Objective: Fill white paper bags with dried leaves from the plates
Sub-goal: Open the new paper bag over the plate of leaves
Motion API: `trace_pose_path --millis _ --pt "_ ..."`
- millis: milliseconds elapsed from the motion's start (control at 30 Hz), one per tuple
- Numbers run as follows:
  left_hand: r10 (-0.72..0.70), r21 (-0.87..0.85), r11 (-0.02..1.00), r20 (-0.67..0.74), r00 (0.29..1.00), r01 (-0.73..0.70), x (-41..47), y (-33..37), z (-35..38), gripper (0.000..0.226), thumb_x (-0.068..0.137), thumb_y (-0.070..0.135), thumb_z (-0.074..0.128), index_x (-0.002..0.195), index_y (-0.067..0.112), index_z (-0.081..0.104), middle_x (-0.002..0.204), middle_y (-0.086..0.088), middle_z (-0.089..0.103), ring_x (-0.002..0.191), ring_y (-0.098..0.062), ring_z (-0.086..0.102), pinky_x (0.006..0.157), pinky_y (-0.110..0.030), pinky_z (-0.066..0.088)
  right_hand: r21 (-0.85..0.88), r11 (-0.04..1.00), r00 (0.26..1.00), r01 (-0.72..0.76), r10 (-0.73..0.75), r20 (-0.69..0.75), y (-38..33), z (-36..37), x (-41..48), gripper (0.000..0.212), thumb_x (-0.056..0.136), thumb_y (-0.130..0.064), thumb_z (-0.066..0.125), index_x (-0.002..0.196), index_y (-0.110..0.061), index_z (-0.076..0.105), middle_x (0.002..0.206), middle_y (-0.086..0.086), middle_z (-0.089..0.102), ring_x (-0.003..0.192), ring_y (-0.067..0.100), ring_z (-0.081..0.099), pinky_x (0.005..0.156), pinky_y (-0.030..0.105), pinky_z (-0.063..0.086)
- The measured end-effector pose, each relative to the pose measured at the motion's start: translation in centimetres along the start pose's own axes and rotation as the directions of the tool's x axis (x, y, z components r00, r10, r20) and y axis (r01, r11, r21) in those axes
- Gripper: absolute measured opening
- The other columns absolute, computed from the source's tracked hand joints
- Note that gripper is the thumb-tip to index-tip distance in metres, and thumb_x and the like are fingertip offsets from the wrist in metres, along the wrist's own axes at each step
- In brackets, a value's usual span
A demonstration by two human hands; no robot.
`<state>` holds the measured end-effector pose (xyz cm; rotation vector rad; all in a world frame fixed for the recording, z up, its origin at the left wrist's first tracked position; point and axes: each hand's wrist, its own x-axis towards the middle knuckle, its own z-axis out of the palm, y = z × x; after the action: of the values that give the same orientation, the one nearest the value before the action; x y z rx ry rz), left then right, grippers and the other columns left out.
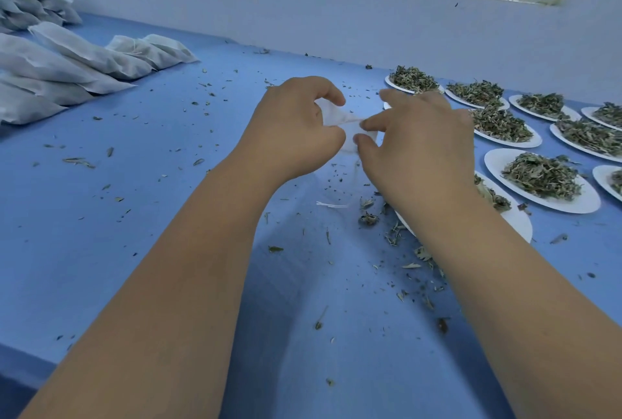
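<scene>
Table surface [134,233]: blue, matt, smooth.
Bags [84,55]: white, matt, fibrous paper.
Plates [585,203]: white, smooth.
Leaves [542,176]: dry, rough.

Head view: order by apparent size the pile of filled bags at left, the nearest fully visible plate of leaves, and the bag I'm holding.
1. pile of filled bags
2. plate of leaves
3. white bag, largely covered, so full size unclear

- The white paper bag [350,135] is mostly covered by the left hand [292,129] and right hand [420,149], which pinch it. Only a crumpled strip shows, and its mouth is unseen.
- The near plate [518,223], at four o'clock, lies largely under the right forearm.
- The filled bags [33,58], at ten o'clock, run off the left edge.
- The outermost plates [600,174], at three o'clock, are cut by the right edge.
</scene>
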<state>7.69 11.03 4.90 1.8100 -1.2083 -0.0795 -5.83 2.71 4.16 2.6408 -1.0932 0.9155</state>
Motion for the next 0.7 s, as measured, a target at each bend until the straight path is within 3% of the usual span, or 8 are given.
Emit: trace_pose_path --millis 167,233,333,400,467,567,633,700 --pt "-0.004 -0.060 0.998 0.032 0.999 0.006 -0.1 0.3 0.1 0.036 0.075 0.012 0.055 0.105 0.030 0.066 0.040 0.013 0.040 0.040 -0.005 0.038 0.047 -0.020 0.040 0.167 0.966 0.972 0.197 -0.214 0.093 -0.2 0.6 0.1 0.037 0.089 -0.004 0.055 0.114 -0.020 0.077 0.153 0.002 0.051 0.139 0.029 0.039 0.106 0.038 0.038" --pt "0.002 -0.057 0.998 0.052 0.999 0.001 -0.2 0.3 0.1 0.035 0.077 0.012 0.056 0.105 0.030 0.066 0.041 0.013 0.043 0.040 -0.004 0.040 0.049 -0.023 0.041 0.183 0.979 0.990 0.090 -0.108 0.089 0.0 0.8 0.2 0.028 0.094 -0.018 0.060 0.118 -0.020 0.076 0.154 0.001 0.050 0.142 0.026 0.037 0.109 0.036 0.036" --pt "0.040 -0.048 0.998 0.078 0.996 -0.037 -0.3 0.3 0.0 0.033 0.077 0.015 0.061 0.104 0.033 0.068 0.052 0.014 0.050 0.048 -0.001 0.045 0.055 -0.023 0.042 0.245 0.965 0.993 -0.089 0.068 0.095 0.5 0.8 0.5 0.041 0.089 -0.048 0.068 0.120 -0.023 0.075 0.152 -0.006 0.052 0.143 0.016 0.039 0.106 0.030 0.038" --pt "0.103 -0.018 0.995 0.054 0.993 -0.102 -0.3 0.3 0.1 0.036 0.077 0.017 0.063 0.105 0.037 0.069 0.077 0.017 0.059 0.072 0.002 0.051 0.069 -0.020 0.041 0.319 0.940 0.991 -0.121 0.097 0.090 0.5 0.6 0.7 0.046 0.083 -0.053 0.072 0.119 -0.024 0.076 0.149 -0.008 0.055 0.141 0.013 0.044 0.103 0.027 0.040" --pt "0.185 0.026 0.982 0.029 0.982 -0.186 -0.3 0.3 0.3 0.044 0.078 0.019 0.065 0.116 0.039 0.067 0.121 0.017 0.055 0.117 -0.005 0.046 0.091 -0.020 0.037 0.360 0.925 0.991 -0.122 0.095 0.090 0.3 0.4 0.6 0.049 0.081 -0.052 0.073 0.120 -0.023 0.075 0.145 -0.008 0.059 0.135 0.011 0.050 0.101 0.024 0.041" --pt "0.274 0.079 0.955 0.129 0.953 -0.285 -0.3 0.1 0.4 0.064 0.070 0.025 0.057 0.133 0.038 0.055 0.157 0.013 0.029 0.151 -0.014 0.009 0.114 -0.029 0.020 0.452 0.876 0.984 -0.172 0.130 0.123 0.3 -0.1 0.7 0.043 0.078 -0.046 0.076 0.115 -0.025 0.076 0.132 -0.012 0.067 0.117 0.006 0.060 0.091 0.024 0.047" --pt "0.284 0.088 0.947 0.218 0.934 -0.308 -0.4 -0.3 0.8 0.072 0.069 0.020 0.061 0.138 0.036 0.046 0.159 0.017 0.025 0.153 -0.010 -0.003 0.112 -0.030 0.017 0.548 0.810 0.975 -0.210 0.132 0.180 0.4 -0.5 0.8 0.034 0.077 -0.038 0.078 0.108 -0.025 0.078 0.110 -0.013 0.073 0.093 -0.002 0.063 0.073 0.020 0.044" --pt "0.293 0.106 0.942 0.201 0.935 -0.318 -0.2 -0.6 1.2 0.075 0.071 0.017 0.072 0.138 0.033 0.043 0.153 0.021 0.032 0.154 -0.010 -0.001 0.112 -0.034 0.020 0.664 0.705 0.963 -0.251 0.116 0.241 0.5 -0.9 0.8 0.024 0.076 -0.027 0.079 0.099 -0.021 0.080 0.080 -0.015 0.070 0.060 -0.005 0.057 0.059 0.015 0.038"
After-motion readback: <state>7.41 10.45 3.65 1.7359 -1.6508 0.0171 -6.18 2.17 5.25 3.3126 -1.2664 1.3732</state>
